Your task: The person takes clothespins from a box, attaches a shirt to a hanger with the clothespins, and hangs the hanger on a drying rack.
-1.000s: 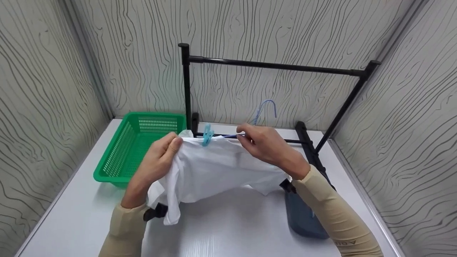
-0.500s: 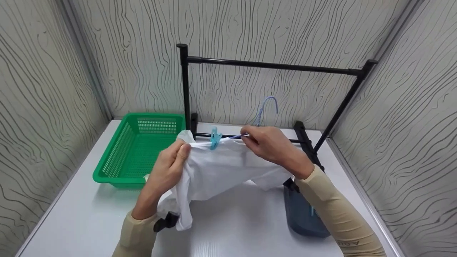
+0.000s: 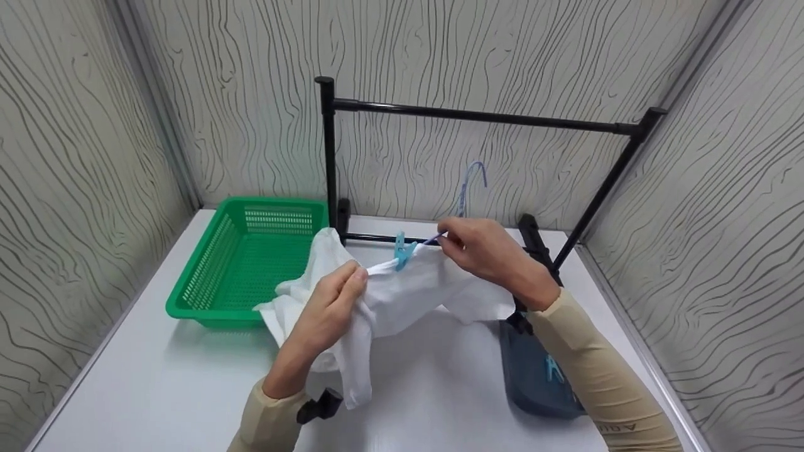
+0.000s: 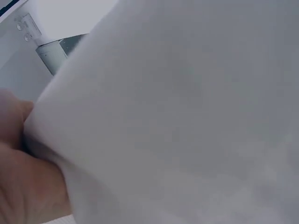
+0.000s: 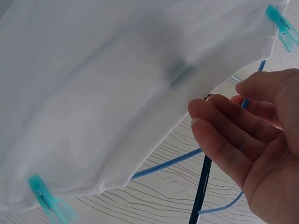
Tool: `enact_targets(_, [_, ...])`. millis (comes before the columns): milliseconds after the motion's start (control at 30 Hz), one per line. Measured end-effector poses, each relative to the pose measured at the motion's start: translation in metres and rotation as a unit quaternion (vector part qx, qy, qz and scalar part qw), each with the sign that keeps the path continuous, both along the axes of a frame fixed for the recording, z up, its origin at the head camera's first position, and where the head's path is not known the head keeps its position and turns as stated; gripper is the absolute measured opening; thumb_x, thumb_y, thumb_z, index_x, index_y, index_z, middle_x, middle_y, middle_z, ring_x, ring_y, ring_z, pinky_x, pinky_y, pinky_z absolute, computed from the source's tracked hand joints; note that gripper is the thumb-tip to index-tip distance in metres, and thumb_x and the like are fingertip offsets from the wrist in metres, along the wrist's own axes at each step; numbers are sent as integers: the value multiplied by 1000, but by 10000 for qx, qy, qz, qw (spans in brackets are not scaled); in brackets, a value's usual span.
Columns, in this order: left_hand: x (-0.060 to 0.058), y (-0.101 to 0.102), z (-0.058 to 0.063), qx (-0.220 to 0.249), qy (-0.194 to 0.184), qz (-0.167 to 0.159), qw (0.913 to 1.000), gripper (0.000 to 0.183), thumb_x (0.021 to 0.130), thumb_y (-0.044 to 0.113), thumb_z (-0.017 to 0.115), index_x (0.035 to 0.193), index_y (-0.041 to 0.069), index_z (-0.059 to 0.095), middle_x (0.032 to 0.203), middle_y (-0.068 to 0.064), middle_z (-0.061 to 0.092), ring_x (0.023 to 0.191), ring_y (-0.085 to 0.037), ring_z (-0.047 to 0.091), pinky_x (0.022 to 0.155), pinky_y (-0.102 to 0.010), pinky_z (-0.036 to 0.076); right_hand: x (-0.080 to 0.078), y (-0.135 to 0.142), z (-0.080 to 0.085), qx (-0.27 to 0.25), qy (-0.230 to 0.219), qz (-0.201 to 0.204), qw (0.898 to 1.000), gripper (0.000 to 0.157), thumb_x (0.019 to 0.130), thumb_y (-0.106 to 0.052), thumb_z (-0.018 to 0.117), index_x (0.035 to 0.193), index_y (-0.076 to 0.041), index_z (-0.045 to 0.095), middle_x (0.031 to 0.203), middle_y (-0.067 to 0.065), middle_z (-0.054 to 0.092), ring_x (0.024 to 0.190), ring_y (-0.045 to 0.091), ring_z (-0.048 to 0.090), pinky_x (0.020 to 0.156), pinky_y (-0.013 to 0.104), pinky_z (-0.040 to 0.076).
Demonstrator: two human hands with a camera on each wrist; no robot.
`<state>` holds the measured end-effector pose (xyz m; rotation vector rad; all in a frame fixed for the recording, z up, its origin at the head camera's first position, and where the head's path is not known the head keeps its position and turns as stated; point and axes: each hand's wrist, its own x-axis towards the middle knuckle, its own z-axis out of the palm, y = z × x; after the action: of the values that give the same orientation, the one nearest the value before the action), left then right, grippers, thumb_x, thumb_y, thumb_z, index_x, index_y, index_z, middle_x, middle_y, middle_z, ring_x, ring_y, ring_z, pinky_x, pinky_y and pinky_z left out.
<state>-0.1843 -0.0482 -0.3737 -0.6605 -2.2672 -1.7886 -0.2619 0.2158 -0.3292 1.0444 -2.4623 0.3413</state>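
Observation:
A white garment, possibly a shirt (image 3: 408, 301), hangs spread on a blue hanger (image 3: 463, 199). My left hand (image 3: 328, 309) grips the garment's upper edge to the left of a light-blue clothespin (image 3: 402, 252), which is clipped onto that edge. With thumb and fingers, my right hand (image 3: 487, 250) pinches the hanger below its hook. The right wrist view shows another clothespin (image 5: 280, 25) at the garment's opposite end, and the hanger's bar (image 5: 163, 165) below the neckline. In the left wrist view, cloth (image 4: 177, 107) covers most of the picture and hides the left fingertips.
Behind the garment stands a black rack, its top bar (image 3: 477, 115) above both hands. A green basket (image 3: 182, 312) sits at the left. Near my right forearm is a dark blue bin (image 3: 534, 405) with a clothespin (image 3: 554, 369) in it. Patterned walls enclose the table.
My left hand has moved right and lower, still holding the garment. The clothespin and hanger have shifted right, my right hand slightly too. The garment's left side now spreads out beside the basket.

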Motion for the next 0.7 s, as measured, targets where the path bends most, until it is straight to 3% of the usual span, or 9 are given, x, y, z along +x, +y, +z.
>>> enact_targets(233, [4, 21, -9, 135, -307, -624, 9975, 27, 100, 22, 41, 82, 4, 48, 69, 0, 39, 62, -11, 43, 53, -22, 34, -7, 10, 0, -325, -63, 67, 9994, 12, 89, -11, 57, 99, -10, 63, 87, -1, 66, 74, 5, 61, 65, 21, 51])
enact_targets(467, [8, 49, -19, 282, -425, -1256, 9908, 23, 100, 21, 43, 90, 3, 53, 74, 0, 46, 65, -11, 48, 52, -21, 38, -11, 18, 3, -476, -10, -17, 9989, 13, 88, -8, 57, 98, -11, 64, 87, -1, 66, 74, 5, 62, 63, 23, 52])
enact_targets(700, [14, 76, -26, 548, -258, -1446, 9876, 22, 99, 22, 44, 85, 5, 47, 68, 2, 39, 55, -7, 42, 46, -19, 32, -11, 25, 8, -602, 175, -64, 9980, 14, 87, -6, 57, 99, -10, 65, 89, 2, 66, 74, 7, 60, 64, 24, 52])
